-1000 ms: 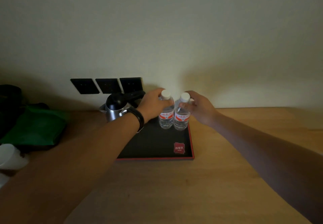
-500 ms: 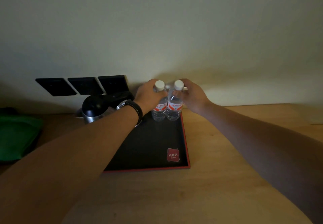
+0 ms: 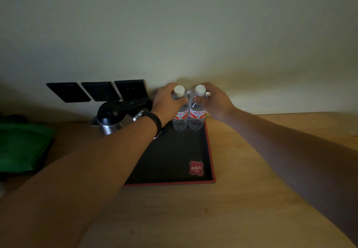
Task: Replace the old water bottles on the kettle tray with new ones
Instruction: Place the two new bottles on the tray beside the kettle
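Two clear water bottles with white caps and red-and-white labels stand upright side by side at the far right corner of the black tray (image 3: pixel 174 156) with a red rim. My left hand (image 3: pixel 166 104) is wrapped around the left bottle (image 3: pixel 180 116) just below its cap. My right hand (image 3: pixel 215 101) grips the right bottle (image 3: pixel 197 117) at its neck. Both bottle bases appear to rest on the tray. A steel kettle (image 3: pixel 114 120) with a black lid and handle stands at the tray's far left, partly hidden by my left forearm.
The tray lies on a wooden tabletop (image 3: pixel 242 199) against a pale wall. Three black wall sockets (image 3: pixel 98 91) sit behind the kettle. A green bag (image 3: pixel 21 147) lies at the left. A red logo square (image 3: pixel 196 168) marks the tray's near right corner.
Both hands have carried the two bottles farther back toward the wall, to the tray's far right corner. The camera view shifted, so the tray looks larger.
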Motion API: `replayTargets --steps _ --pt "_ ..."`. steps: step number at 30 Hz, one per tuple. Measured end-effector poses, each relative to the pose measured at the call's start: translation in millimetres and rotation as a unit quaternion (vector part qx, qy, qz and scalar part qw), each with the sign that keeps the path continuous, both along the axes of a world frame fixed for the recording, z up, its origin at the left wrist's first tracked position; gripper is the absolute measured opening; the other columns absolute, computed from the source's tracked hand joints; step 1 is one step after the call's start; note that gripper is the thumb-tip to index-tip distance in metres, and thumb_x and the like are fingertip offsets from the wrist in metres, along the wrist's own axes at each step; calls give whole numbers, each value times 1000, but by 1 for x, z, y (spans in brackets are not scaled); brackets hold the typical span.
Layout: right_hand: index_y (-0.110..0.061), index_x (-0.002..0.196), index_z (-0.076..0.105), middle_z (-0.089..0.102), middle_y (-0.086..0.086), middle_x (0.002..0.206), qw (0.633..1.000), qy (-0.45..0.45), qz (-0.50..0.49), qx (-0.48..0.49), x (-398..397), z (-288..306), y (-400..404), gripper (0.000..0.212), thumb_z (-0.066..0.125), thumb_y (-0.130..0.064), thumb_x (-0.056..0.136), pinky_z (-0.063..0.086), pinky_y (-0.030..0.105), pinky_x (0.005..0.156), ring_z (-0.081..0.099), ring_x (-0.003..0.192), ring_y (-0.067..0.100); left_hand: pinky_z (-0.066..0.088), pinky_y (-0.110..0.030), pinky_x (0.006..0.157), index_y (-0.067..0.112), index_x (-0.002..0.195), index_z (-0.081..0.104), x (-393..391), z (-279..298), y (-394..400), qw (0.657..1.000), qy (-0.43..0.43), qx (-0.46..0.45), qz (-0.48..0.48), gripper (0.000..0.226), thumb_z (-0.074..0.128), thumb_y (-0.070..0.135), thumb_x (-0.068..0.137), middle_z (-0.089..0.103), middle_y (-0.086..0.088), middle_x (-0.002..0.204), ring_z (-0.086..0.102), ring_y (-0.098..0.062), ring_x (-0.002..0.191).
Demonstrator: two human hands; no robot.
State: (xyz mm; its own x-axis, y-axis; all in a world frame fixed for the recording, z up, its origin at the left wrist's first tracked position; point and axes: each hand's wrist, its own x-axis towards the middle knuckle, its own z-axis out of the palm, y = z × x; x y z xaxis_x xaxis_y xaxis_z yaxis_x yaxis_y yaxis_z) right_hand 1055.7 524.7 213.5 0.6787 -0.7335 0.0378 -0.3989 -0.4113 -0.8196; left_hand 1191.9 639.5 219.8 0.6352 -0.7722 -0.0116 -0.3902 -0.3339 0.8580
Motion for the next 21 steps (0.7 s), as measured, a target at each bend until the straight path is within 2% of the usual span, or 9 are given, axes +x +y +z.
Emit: replayTargets --steps 6,9,13,17,21 --pt "-16 122 57 65 7 117 1000 -6 -4 0 -4 2 5 37 71 -17 87 50 39 86 58 107 24 48 -31 81 14 116 64 0 -4 0 1000 -11 0 -13 38 80 18 81 68 -9 117 62 -19 101" --pt "-17 125 56 65 7 119 1000 -3 -9 5 -5 3 7 41 72 -17 87 50 40 88 58 108 25 51 -33 83 15 114 64 1 -4 -1 1000 5 -1 -9 37 81 16 81 69 -6 113 62 -19 100" --pt "-16 126 56 64 6 118 1000 -12 -6 10 -6 9 10 42 73 -16 87 46 32 83 58 107 23 54 -36 86 22 106 61 0 -3 -2 1000 22 -3 -3 35 82 15 79 66 0 104 62 -20 98" --pt "-15 129 54 62 6 121 1000 -7 0 4 -11 13 13 47 74 -19 86 47 35 86 57 111 26 49 -32 85 22 128 56 -2 -5 -2 998 55 8 4 59 84 19 76 61 1 116 57 -18 103" --pt "-17 145 40 49 11 145 999 36 -14 -17 -16 24 13 71 76 -30 85 38 33 95 46 130 30 48 -32 90 20 141 47 -3 8 5 998 57 14 -14 74 84 24 77 57 -7 137 54 -19 112"
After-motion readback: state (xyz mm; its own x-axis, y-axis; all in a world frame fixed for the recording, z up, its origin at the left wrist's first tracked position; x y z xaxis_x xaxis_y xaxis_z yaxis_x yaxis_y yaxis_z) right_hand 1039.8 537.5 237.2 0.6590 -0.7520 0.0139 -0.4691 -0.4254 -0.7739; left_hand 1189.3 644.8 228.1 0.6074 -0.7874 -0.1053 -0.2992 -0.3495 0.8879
